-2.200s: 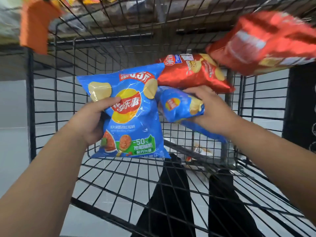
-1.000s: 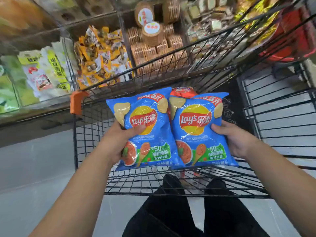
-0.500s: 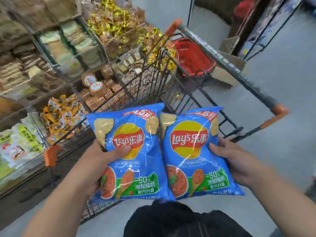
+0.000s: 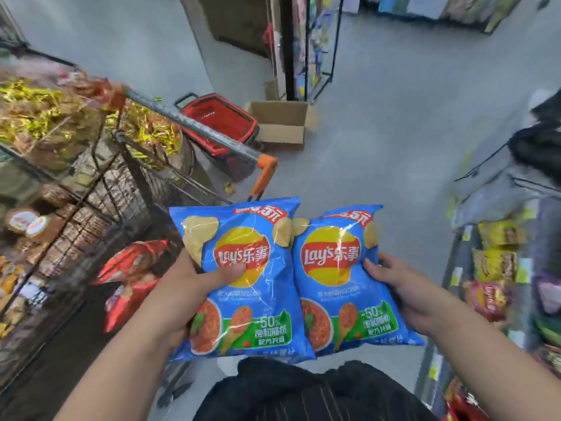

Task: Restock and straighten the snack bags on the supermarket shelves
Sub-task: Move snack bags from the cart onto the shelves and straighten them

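Left hand [image 4: 182, 296] and right hand [image 4: 403, 296] each still pinch a blue crisp bag, thumb in front and fingers behind. Left bag [image 4: 249, 287] and right bag [image 4: 343, 278] touch side by side. The cart [image 4: 194, 129] now lies at 9 o'clock, and a snack shelf [image 4: 447, 284] has entered at 3 o'clock.

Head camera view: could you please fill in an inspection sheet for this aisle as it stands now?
Surface: grey floor; no table in view.
Job's things: left blue bag and right blue bag of crisps, side by side, fronts towards the camera; red bags lie in the wire cart.
Clutter: red basket and open cardboard box on the floor beyond the cart's handle.
Hands: left hand grips the left blue bag, thumb across its front; right hand holds the right blue bag at its right edge.
Cables: nothing seen.
Surroundings: gold-wrapped sweets piled to the left, blurred; yellow snack bags stocked to the right.
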